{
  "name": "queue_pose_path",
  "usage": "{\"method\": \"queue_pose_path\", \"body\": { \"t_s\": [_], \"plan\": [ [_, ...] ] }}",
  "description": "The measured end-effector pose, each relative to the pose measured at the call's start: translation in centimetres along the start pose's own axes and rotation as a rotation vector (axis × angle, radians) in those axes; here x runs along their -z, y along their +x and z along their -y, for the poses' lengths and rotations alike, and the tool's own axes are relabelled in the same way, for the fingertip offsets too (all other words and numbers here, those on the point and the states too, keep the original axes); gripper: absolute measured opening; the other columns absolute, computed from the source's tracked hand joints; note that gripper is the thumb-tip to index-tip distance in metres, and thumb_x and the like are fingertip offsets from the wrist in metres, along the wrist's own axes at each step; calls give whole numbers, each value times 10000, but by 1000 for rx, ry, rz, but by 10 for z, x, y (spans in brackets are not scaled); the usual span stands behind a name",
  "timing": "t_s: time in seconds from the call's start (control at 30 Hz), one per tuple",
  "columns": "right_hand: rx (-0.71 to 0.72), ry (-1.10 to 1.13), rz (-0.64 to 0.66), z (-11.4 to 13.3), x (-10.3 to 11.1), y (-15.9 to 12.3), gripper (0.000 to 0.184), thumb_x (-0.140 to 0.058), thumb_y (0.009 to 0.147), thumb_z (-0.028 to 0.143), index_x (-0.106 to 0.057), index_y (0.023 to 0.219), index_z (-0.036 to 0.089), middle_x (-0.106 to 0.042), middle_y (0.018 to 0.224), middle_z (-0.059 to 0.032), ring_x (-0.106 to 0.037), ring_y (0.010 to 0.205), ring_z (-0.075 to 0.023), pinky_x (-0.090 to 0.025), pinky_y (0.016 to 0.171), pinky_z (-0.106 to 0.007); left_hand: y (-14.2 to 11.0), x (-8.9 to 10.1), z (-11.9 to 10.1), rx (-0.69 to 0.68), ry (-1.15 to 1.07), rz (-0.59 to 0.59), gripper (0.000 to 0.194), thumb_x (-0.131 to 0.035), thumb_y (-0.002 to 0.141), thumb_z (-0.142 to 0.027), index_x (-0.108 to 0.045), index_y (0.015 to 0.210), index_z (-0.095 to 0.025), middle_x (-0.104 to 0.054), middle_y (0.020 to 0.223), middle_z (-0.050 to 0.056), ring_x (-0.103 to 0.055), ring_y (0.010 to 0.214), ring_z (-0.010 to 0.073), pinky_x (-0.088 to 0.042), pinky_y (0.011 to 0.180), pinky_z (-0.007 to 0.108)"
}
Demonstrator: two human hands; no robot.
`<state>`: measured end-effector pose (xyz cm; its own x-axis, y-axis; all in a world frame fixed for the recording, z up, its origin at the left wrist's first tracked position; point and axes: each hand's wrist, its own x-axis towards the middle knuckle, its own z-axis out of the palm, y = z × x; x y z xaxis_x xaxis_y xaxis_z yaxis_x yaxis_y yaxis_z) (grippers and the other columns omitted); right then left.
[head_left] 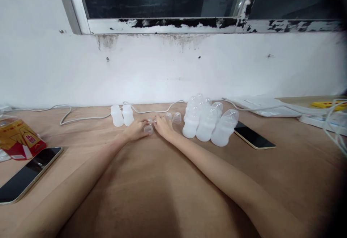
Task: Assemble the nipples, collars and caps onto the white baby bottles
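Both of my hands meet over a small group of clear plastic caps near the middle of the table. My left hand (137,130) is curled, its fingers and thumb around a clear dome-shaped cap (148,129). Close beside it, my right hand (164,126) bends its fingertips down onto small clear caps; its fingers partly hide them. Just right of that hand stands another clear cap (177,117). Two frosted white bottles (117,116) without caps stand behind my left hand. To the right is a cluster of several frosted bottles (205,124) with clear caps on.
A white cable (151,112) runs along the wall. One phone (255,135) lies right of the capped bottles, another (29,174) at the left beside a red and yellow carton (21,137). A white plastic bag (267,106) and tangled cables (336,122) lie far right.
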<state>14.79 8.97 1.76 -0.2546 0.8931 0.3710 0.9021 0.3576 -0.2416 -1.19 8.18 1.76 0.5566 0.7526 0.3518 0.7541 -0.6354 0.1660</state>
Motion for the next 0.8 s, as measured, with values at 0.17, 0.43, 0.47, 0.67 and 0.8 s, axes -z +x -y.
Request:
{"method": "queue_pose_path", "body": {
  "t_s": [0.17, 0.43, 0.47, 0.67, 0.8],
  "plan": [
    [1, -67, -8, 6, -6, 14, 335, -460, 746, 187, -492, 1039, 25, -492, 1094, -240, -429, 1043, -321, -380, 780, -396, 8, 1, 6, -100, 174, -48, 355, -510, 717, -397, -551, 956, -137, -397, 1230, 140, -374, 1134, 263, -305, 943, 382],
    [231, -60, 93, -9, -7, 40, 228, -397, 815, 209, -577, 952, 177, -617, 968, -63, -541, 902, -161, -371, 766, -247, 18, -3, 12, -25, 201, 97, 374, -460, 753, -361, -469, 1062, -152, -531, 1057, 120, -528, 956, 242, -400, 801, 336],
    [241, -68, 102, -11, -7, 41, 225, -391, 817, 204, -589, 922, 181, -626, 946, -64, -549, 887, -166, -371, 756, -254, 18, -3, 12, -14, 214, 101, 369, -466, 748, -362, -481, 1046, -144, -543, 1029, 127, -525, 956, 253, -397, 797, 343],
    [280, -130, 133, -18, 2, 40, 217, -410, 800, 198, -589, 923, 184, -635, 936, -71, -551, 905, -202, -346, 793, -312, 22, -1, 12, 51, 270, 103, 302, -479, 729, -337, -543, 928, -119, -581, 962, 151, -511, 956, 288, -359, 811, 388],
    [301, -180, 159, -20, 12, 35, 328, -483, 759, 313, -542, 1042, 157, -606, 1008, -111, -536, 941, -232, -364, 778, -310, 26, -3, 8, 77, 265, 61, 360, -508, 687, -321, -529, 977, -109, -561, 1034, 161, -456, 1025, 318, -283, 877, 447]
  ]
}}
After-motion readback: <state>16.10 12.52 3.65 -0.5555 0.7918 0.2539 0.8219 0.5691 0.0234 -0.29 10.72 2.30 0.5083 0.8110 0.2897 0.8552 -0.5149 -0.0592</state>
